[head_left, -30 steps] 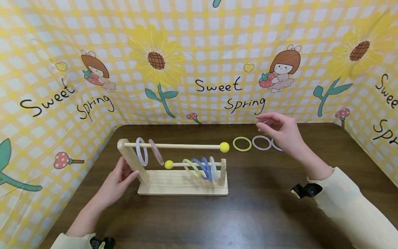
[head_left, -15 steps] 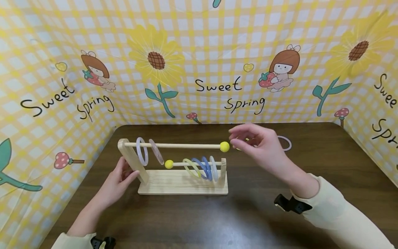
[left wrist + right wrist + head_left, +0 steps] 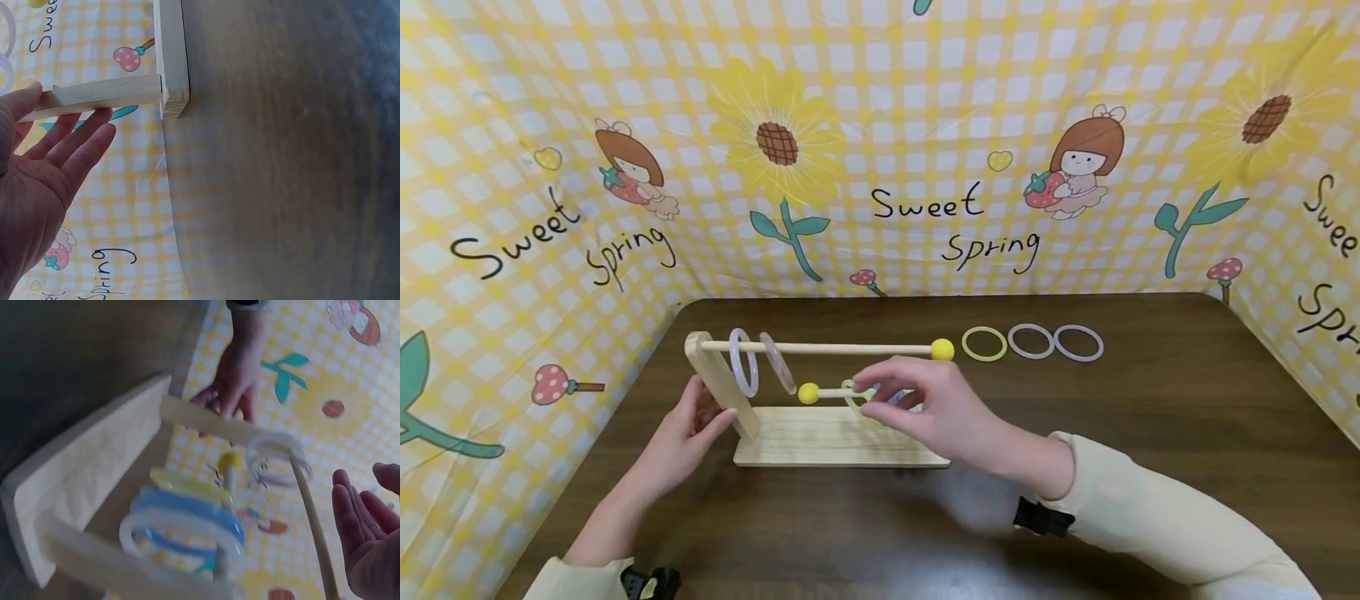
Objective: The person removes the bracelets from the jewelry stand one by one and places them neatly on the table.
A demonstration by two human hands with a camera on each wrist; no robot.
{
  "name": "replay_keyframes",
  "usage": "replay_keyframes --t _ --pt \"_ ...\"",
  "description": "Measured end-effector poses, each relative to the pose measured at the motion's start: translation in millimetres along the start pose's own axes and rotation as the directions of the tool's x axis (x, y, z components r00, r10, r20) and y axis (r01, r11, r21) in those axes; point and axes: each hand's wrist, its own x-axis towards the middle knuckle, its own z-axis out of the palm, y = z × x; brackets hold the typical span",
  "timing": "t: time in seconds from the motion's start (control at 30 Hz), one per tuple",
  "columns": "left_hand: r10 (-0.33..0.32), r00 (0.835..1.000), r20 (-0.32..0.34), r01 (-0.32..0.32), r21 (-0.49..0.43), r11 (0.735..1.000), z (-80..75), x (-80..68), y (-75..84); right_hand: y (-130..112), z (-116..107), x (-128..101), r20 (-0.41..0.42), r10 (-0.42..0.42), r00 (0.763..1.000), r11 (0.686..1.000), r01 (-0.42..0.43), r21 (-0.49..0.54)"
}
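Observation:
My left hand (image 3: 683, 437) grips the tall post (image 3: 103, 92) of a wooden ring stand (image 3: 820, 437), thumb on one side and fingers on the other. A pale purple ring (image 3: 733, 358) and a pinkish ring (image 3: 778, 364) hang on the upper rod (image 3: 850, 349). My right hand (image 3: 942, 408), fingers bent and holding nothing, is over the lower rod (image 3: 835, 392) in the head view and hides most rings there. The right wrist view shows a yellow ring (image 3: 190, 485), blue rings (image 3: 187, 505) and a white ring (image 3: 181, 520) on that rod, apart from the hand.
Behind the stand to the right, a yellow ring (image 3: 966, 343) and two pale purple rings, a nearer one (image 3: 1030, 357) and a farther-right one (image 3: 1078, 360), lie in a row on the dark table (image 3: 887, 533). A yellow checked cloth (image 3: 910, 108) hangs behind.
My right hand has moved left and down, from above the loose rings past the upper rod's yellow ball to the lower rod. The left hand and stand have stayed put.

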Motion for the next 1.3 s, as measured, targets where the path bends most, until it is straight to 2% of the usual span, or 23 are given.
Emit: replay_keyframes --t 0.23,0.4,0.63,0.87,1.07,1.3 --pt "0.000 1.000 0.012 0.000 -0.008 1.000 -0.2 0.9 0.2 2 27 14 0.083 0.122 0.989 0.991 -0.127 0.051" --pt "-0.006 1.000 0.015 0.006 0.009 1.000 -0.1 1.3 1.3 7 41 20 0.089 0.169 0.982 0.984 -0.172 0.033" --pt "0.010 1.000 0.008 -0.011 0.009 1.000 -1.1 1.1 1.3 13 51 30 0.079 0.242 0.967 0.970 -0.242 -0.006" --pt "0.016 1.000 0.005 -0.016 -0.004 1.000 -1.0 0.8 0.7 20 59 38 0.133 0.303 0.944 0.949 -0.311 0.048" --pt "0.014 1.000 0.002 -0.014 -0.012 1.000 -0.5 -0.2 -0.7 24 64 39 0.159 0.295 0.942 0.947 -0.310 0.081" --pt "0.006 1.000 0.002 -0.006 -0.011 1.000 -0.2 -0.6 -0.3 24 63 36 0.105 0.256 0.961 0.959 -0.266 0.098"
